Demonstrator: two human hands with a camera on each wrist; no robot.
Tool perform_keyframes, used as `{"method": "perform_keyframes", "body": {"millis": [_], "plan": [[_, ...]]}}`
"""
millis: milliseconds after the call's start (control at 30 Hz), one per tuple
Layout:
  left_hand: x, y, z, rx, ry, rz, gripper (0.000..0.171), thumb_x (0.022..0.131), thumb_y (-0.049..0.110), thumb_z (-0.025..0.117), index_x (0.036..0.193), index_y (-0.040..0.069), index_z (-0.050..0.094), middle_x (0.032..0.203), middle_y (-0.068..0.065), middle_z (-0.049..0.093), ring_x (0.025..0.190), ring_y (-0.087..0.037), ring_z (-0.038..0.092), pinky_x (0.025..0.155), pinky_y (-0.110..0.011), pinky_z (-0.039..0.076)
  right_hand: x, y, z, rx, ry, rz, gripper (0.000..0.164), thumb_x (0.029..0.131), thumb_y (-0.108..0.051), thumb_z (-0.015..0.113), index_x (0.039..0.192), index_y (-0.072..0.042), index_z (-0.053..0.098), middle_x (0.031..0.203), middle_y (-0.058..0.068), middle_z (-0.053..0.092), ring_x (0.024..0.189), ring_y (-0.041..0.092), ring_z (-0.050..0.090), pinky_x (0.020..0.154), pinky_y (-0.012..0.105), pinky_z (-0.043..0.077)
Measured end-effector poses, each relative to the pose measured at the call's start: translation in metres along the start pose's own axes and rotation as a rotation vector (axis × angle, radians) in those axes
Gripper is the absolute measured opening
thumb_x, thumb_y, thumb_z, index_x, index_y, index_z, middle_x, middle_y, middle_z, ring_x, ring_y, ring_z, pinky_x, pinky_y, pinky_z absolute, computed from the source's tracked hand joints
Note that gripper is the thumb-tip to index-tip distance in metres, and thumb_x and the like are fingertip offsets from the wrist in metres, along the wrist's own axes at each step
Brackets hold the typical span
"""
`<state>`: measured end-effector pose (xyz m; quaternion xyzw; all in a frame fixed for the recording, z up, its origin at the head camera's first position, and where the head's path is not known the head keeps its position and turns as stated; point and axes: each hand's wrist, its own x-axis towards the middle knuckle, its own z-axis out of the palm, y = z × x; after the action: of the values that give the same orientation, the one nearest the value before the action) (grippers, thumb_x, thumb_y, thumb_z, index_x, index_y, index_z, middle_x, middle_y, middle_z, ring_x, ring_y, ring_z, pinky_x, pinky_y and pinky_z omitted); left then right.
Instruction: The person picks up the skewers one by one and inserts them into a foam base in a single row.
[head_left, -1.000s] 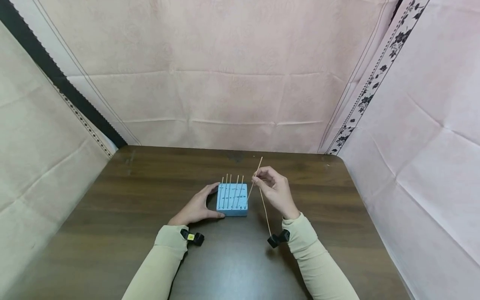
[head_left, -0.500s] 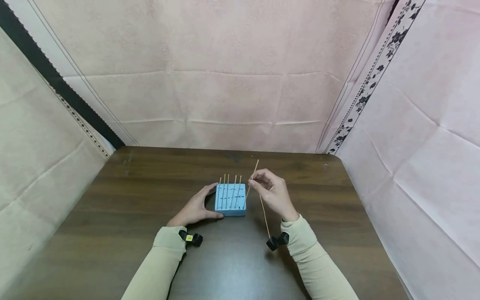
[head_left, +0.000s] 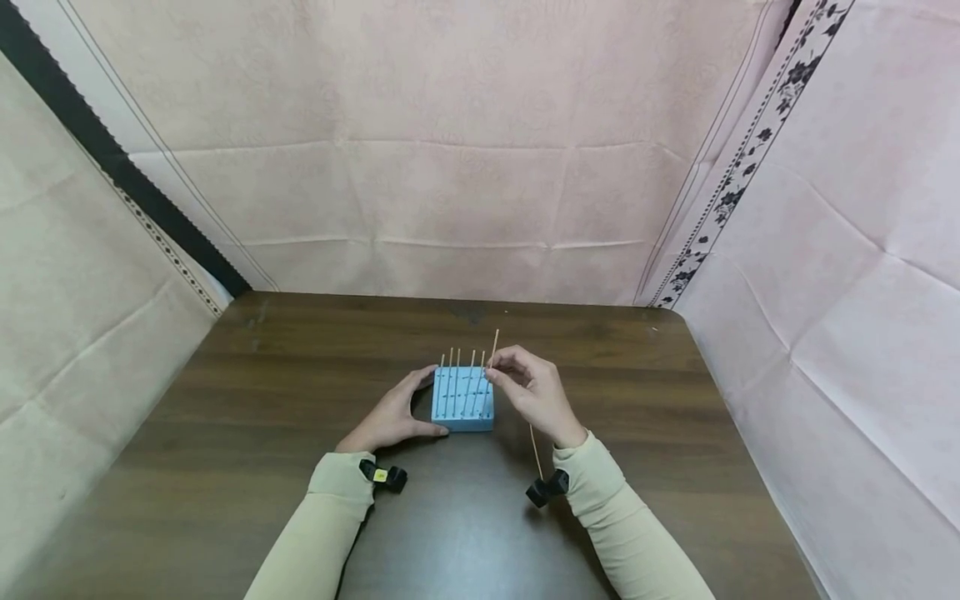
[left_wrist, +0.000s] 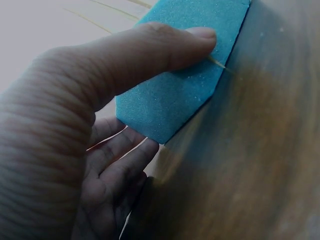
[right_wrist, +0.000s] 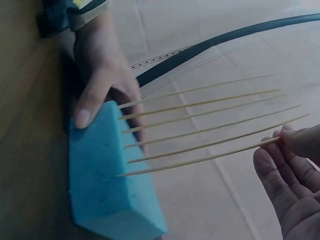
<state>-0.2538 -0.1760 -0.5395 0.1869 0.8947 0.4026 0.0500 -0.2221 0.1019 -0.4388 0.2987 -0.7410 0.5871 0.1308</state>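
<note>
A light blue foam block [head_left: 462, 425] sits on the table, with several thin wooden skewers [right_wrist: 200, 104] standing in a row in its top. My left hand [head_left: 393, 414] grips the block's left end, thumb on the near face and fingers behind. In the left wrist view, the thumb [left_wrist: 165, 50] lies across the foam and a thin pale sliver shows by its tip. Between thumb and fingers, my right hand [head_left: 536, 392] pinches another skewer [right_wrist: 215, 156] near its upper end. That skewer's lower tip meets the top of the block, at the end of the row.
One more skewer [head_left: 536, 454] lies by the right wrist, partly hidden by the hand and the wrist camera [head_left: 547, 487]. The brown wooden table [head_left: 337, 333] ends at pale hanging cloth [head_left: 465, 192] at the back and sides.
My right hand has moved left and slightly nearer, bringing its skewer from beside the block to the block's right end and more upright. The left hand keeps its grip.
</note>
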Motion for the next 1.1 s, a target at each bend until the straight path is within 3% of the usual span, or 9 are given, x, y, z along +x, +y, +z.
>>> {"method": "perform_keyframes", "body": {"millis": [133,367,467,733,967,1100], "plan": [[0.001,0.0,0.001,0.001,0.001,0.002,0.117,0.065,0.054,0.092,0.159,0.024,0.029,0.158,-0.003,0.037,0.144,-0.026,0.036,0.112,-0.058,0.032,0.0,0.005,0.0,0.001,0.019,-0.008,0.01,0.094,-0.005,0.071,0.103,-0.006,0.068,0.095,0.007,0.072,0.089,0.024,0.07,0.079,0.033,0.058],[0.001,0.0,0.0,-0.008,0.01,0.002,0.117,0.064,0.055,0.092,0.159,0.024,0.03,0.157,-0.003,0.038,0.143,-0.027,0.037,0.112,-0.059,0.032,0.003,-0.022,-0.002,-0.012,0.041,-0.032,0.012,0.09,0.012,0.068,0.1,0.007,0.065,0.093,0.024,0.069,0.086,0.042,0.068,0.078,0.037,0.059],[0.0,-0.001,0.001,-0.005,0.011,0.001,0.118,0.064,0.056,0.092,0.159,0.024,0.03,0.157,-0.003,0.039,0.143,-0.027,0.037,0.112,-0.059,0.032,0.001,-0.01,0.0,-0.033,0.035,-0.04,0.011,0.09,0.009,0.069,0.1,0.006,0.066,0.093,0.021,0.07,0.086,0.037,0.069,0.077,0.036,0.059],[0.0,-0.002,0.002,-0.004,0.004,-0.003,0.117,0.064,0.056,0.092,0.159,0.027,0.029,0.157,-0.001,0.038,0.143,-0.025,0.036,0.112,-0.057,0.032,-0.007,0.029,0.009,-0.09,-0.084,-0.017,0.01,0.093,-0.007,0.072,0.1,-0.013,0.069,0.093,0.006,0.072,0.082,0.022,0.069,0.071,0.029,0.057],[0.001,-0.002,0.002,-0.006,0.0,0.012,0.117,0.065,0.058,0.091,0.159,0.026,0.028,0.157,0.0,0.037,0.143,-0.023,0.037,0.112,-0.056,0.033,-0.01,0.038,0.006,-0.088,-0.134,-0.008,0.009,0.093,-0.003,0.072,0.097,-0.011,0.069,0.092,0.006,0.071,0.08,0.028,0.069,0.07,0.032,0.057],[0.001,-0.002,0.001,-0.002,0.003,0.017,0.118,0.064,0.06,0.09,0.159,0.025,0.028,0.157,-0.001,0.038,0.142,-0.024,0.037,0.111,-0.056,0.034,-0.008,0.027,0.004,-0.071,-0.136,-0.027,0.009,0.091,0.004,0.07,0.096,-0.003,0.068,0.091,0.012,0.07,0.08,0.036,0.069,0.071,0.035,0.058]]}}
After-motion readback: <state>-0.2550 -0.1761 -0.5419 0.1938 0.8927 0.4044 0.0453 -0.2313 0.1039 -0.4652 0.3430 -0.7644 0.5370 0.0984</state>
